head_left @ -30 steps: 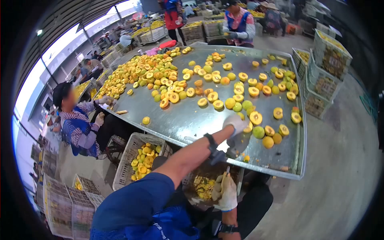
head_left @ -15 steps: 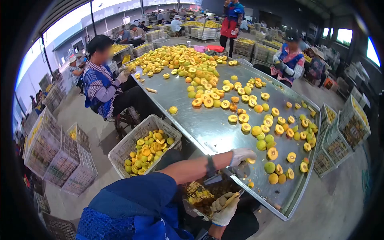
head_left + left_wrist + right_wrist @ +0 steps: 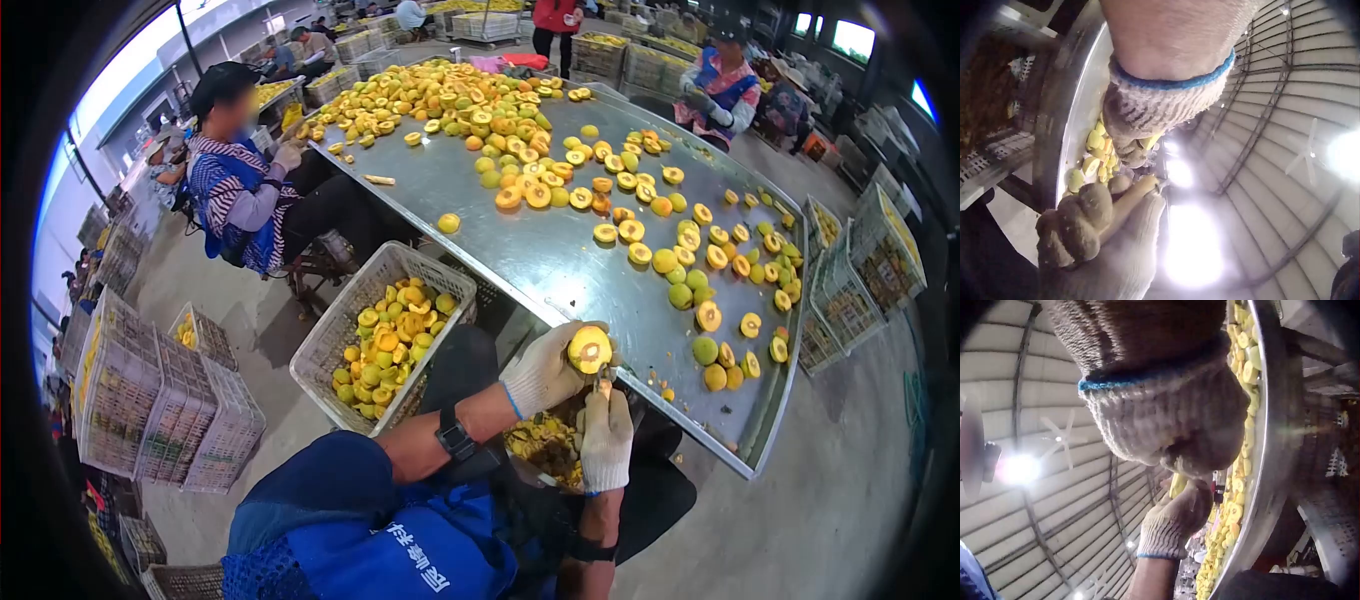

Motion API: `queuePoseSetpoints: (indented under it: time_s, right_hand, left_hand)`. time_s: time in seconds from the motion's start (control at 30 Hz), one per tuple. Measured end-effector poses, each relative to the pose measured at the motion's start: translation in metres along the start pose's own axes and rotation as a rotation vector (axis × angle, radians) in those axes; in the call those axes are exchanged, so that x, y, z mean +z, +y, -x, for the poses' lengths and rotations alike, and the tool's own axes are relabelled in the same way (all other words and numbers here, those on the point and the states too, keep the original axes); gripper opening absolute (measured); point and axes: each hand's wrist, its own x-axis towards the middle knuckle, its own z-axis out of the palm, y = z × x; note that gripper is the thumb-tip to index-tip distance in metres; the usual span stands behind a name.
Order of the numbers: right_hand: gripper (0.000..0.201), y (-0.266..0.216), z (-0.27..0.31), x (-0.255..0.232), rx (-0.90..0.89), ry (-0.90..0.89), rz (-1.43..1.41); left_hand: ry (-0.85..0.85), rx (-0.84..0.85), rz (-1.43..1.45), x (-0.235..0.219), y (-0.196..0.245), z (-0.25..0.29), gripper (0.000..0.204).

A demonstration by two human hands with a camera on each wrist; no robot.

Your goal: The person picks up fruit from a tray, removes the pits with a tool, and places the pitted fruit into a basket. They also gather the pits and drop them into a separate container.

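In a white knit glove, my left hand (image 3: 543, 372) holds a halved yellow peach (image 3: 590, 350), its cut face and brown pit turned up, at the table's near edge. My gloved right hand (image 3: 606, 445) grips a slim tool with a wooden handle (image 3: 1127, 208) and a metal end (image 3: 1161, 185). The tool's working end is right at the peach's lower rim. In the right wrist view, the peach half (image 3: 1178, 485) shows between the two gloves, mostly covered by fingers. Many more peach halves (image 3: 708, 317) lie cut face up on the metal table (image 3: 530, 260).
A grey crate (image 3: 320, 350) of peach pieces stands left of my legs. Below my hands, a container holds yellow scraps (image 3: 545, 440). A person (image 3: 240, 180) sits at the table's left side, another (image 3: 720, 85) at the far side. Stacked crates (image 3: 870, 270) flank the right side.
My left hand reached over the table, picked up a peach half and brought it back to the near edge. My right hand rose with the tool to meet it. The head view swung left, then slightly down.
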Motion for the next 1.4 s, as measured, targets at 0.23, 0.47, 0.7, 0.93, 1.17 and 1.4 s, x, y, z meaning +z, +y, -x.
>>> queuePoseSetpoints:
  time_s: [0.23,0.47,0.7,0.93,1.17,1.4]
  right_hand:
    - [0.013,-0.003,0.001,0.011,-0.065,0.051,0.129]
    - [0.025,-0.015,0.008,0.017,-0.039,0.105,0.163]
    - [0.026,-0.001,0.012,0.005,-0.055,0.029,0.355]
    - [0.022,-0.007,0.013,0.004,-0.075,0.007,0.46]
    - [0.023,-0.004,0.014,0.015,-0.144,0.098,0.175]
    - [0.02,-0.005,0.014,0.016,-0.104,0.111,0.275]
  left_hand:
    - [0.033,-0.045,0.216,0.031,0.0,0.029,0.031]
    - [0.12,0.152,-0.26,0.037,-0.017,0.031,0.032]
    - [0.165,-0.03,-0.046,0.061,-0.005,0.04,0.042]
    - [0.172,-0.046,-0.095,0.061,-0.002,0.041,0.051]
    - [0.157,-0.091,-0.001,0.079,0.009,0.04,0.054]
    - [0.267,-0.025,-0.086,0.083,0.005,0.042,0.057]
